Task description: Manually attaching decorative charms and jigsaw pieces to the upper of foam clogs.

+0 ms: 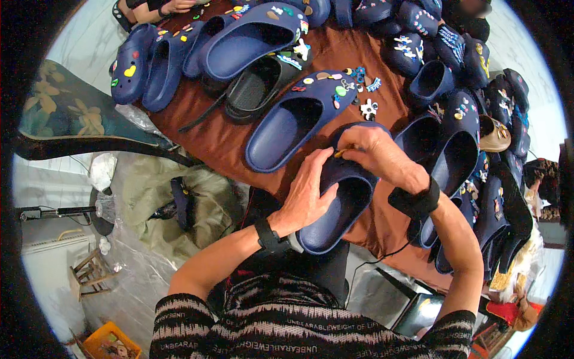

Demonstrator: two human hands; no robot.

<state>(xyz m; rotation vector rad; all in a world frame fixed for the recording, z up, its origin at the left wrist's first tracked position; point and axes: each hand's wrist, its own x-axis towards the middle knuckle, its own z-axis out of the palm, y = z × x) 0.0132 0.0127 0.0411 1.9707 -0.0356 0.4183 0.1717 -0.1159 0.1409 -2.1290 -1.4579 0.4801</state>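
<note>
A navy clog (pixel 335 209) lies at the table's near edge, its heel opening toward me. My left hand (pixel 305 200) holds it from the left side, fingers stretched along the upper and thumb at the opening's edge. Over the front of the clog, my right hand (pixel 376 155) is closed in a pinch on a small yellow shoe charm (pixel 339 154), mostly hidden by the fingers. Just beyond lie loose charms (pixel 369 109), one of them black and white. Another navy clog (pixel 287 131) with charms on its toe sits to the left of them.
Several decorated navy clogs (pixel 257 42) stand across the far side of the brown tablecloth (pixel 215 149); more are piled at the right (pixel 457 149). A black clog (pixel 254 87) sits among them. A chair (pixel 72 113) stands at the left. At the far edge shows another person's hand (pixel 177 6).
</note>
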